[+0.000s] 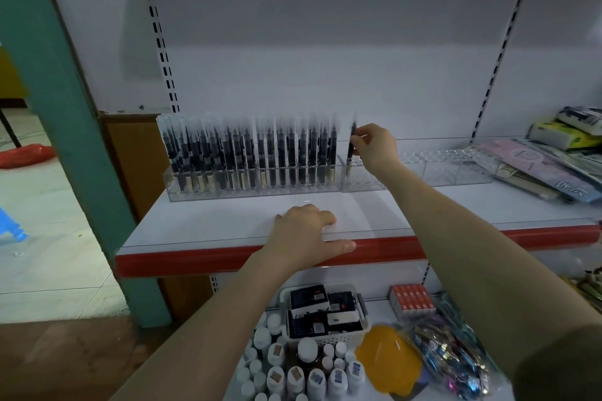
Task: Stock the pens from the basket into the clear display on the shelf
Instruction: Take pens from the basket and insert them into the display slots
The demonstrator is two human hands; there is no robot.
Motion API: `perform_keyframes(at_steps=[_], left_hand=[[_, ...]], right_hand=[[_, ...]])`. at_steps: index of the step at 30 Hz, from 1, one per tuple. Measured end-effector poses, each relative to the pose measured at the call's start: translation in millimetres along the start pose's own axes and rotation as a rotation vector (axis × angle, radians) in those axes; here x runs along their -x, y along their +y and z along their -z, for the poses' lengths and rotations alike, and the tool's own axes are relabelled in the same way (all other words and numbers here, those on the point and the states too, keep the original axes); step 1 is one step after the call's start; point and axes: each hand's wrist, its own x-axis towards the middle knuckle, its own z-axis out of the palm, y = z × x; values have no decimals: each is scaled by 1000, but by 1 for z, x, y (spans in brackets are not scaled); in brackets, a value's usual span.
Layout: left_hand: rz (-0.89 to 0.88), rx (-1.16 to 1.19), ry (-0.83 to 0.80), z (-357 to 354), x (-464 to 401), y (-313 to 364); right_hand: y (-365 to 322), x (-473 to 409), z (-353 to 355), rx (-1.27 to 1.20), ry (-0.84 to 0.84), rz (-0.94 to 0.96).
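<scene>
Nearest, on the lower shelf, a white slotted plastic basket holds black and white boxes whose print is too blurred to read. Above it, the left hand rests flat, fingers relaxed, on the red-edged white shelf. Farther back, the right hand pinches an upright black pen over the clear acrylic display, just right of the filled rows.

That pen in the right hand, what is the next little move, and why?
Probably lower it straight down and let go. The right hand pinches the pen upright, its tip already in the second clear display, whose holes are otherwise empty; the first display looks full.
</scene>
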Motion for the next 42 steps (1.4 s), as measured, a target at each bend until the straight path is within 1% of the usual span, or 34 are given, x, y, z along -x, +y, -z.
perform_keyframes(at_steps=[2,4,8,11,13,14,15,16,17,18,19,21,24,26,31,33,36,42], left_hand=[[-2,-6,-19,1,0,0],[-8,-29,-32,3,0,0],[-41,-71,-54,5,0,-2],[-67,-132,-19,3,2,-2],[-136,-179,95,0,7,-1],[-235,-164,205,-4,12,0],[-380,-110,333,-8,18,1],[-521,-35,457,-13,27,2],[-627,52,556,-21,37,4],[-693,123,608,-33,49,4],[-711,178,598,-47,60,3],[-635,272,441,-79,79,-1],[-394,384,127,-142,99,-16],[-259,420,-13,-191,109,-28],[-49,386,-306,-314,151,-50],[13,324,-409,-354,164,-56],[65,253,-536,-402,175,-63],[75,76,-760,-502,182,-81]], right_hand=[[-1,5,1,53,-14,-14],[-4,13,4,48,-8,-20],[-8,38,18,-18,91,10],[-16,66,33,-153,183,33],[-20,93,41,-279,237,40],[-22,108,44,-331,255,51],[-23,125,46,-375,264,63],[-22,143,47,-412,268,70],[-20,161,46,-447,270,70],[-16,179,44,-477,272,67],[-8,197,41,-496,273,58],[20,232,31,-499,252,20],[82,283,12,-373,149,-93],[134,316,-4,-278,75,-247],[265,401,-42,-56,-34,-628],[305,428,-56,11,-98,-760],[350,452,-79,112,-183,-884],[418,470,-132,270,-456,-943]])
